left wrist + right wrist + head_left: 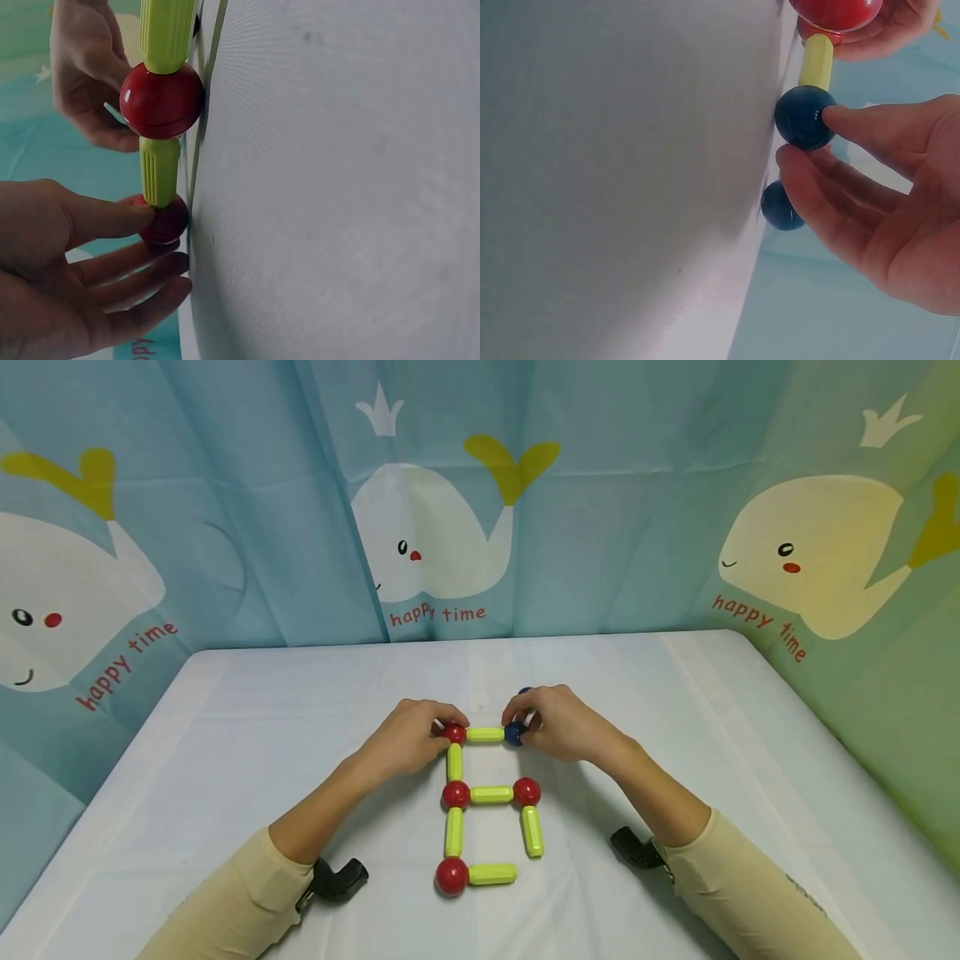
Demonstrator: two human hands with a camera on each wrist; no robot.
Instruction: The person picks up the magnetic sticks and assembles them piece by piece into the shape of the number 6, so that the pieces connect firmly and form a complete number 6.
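Observation:
My left hand (405, 737) pinches the far-left red ball (454, 732) between thumb and fingers. My right hand (561, 723) holds a blue ball (514, 733), thumb on one side and fingertips on the other. Between these two balls lies a yellow-green rod (485, 735), its ends meeting both. From the far red ball, rods and red balls run toward me. A middle red ball (456, 795) carries a sideways rod (492, 794) to another red ball (527, 792). The nearest red ball (452, 877) has a rod (492, 874) pointing right with a free end.
Beyond my right hand sits a second blue ball (782, 206), mostly covered by the hand in the head view. Another rod (532, 832) points toward me from the middle-right red ball. The white-covered table (262, 735) meets a whale-printed curtain (615, 552) at the back.

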